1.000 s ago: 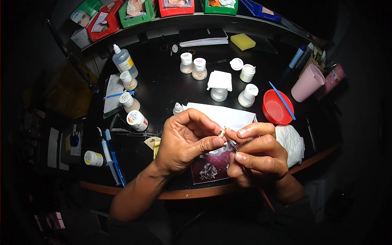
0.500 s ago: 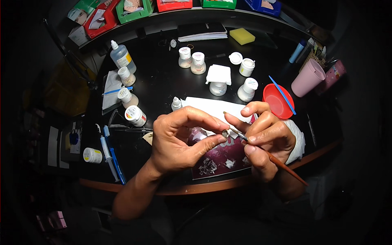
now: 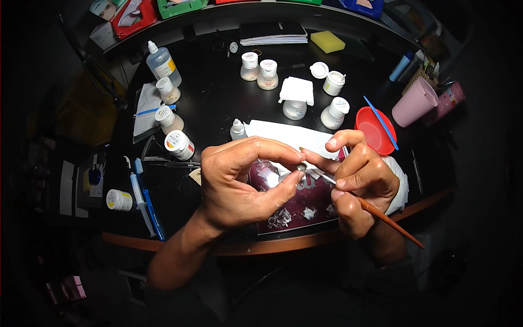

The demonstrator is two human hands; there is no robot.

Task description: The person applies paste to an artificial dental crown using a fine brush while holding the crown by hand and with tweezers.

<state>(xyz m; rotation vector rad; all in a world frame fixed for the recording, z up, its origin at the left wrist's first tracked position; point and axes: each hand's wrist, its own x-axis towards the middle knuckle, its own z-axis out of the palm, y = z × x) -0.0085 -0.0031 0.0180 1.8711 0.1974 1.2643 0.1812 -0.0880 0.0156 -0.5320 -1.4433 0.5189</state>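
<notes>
The left hand [image 3: 239, 182] pinched a tiny pale piece [image 3: 300, 168] between thumb and forefinger, held above the dark red palette [image 3: 297, 204] at the desk's near edge. The right hand [image 3: 362, 182] gripped a brush [image 3: 381, 215] like a pen, its metal ferrule and tip meeting the piece; the wooden handle ran back past the wrist. Both hands were closed firmly on what they held.

White dabs of paste lay on the palette. Behind it sat a white pad [image 3: 289, 136] with a small dropper bottle [image 3: 237, 129] at its left end. Further back stood several small white jars [image 3: 260, 71], most capped; one jar [image 3: 333, 83] had its lid [image 3: 318, 70] lying just beside it, contents too small to make out. A red bowl [image 3: 373, 131] at right had a blue stick [image 3: 381, 122] across its rim. A pink cup [image 3: 414, 102] stood beyond it. At left, a larger squeeze bottle [image 3: 160, 64] and three more jars [image 3: 170, 117] lined up.
</notes>
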